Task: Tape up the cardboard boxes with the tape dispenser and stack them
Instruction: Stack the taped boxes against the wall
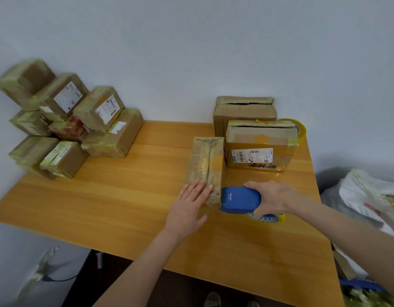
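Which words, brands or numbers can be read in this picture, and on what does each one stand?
"deli", small and turned sideways, so not certain: on the blue tape dispenser that the right hand grips.
White shipping label on the right-hand box: barcodes and print, too small to read.
White labels on the stacked boxes at the left: blurred, not readable.
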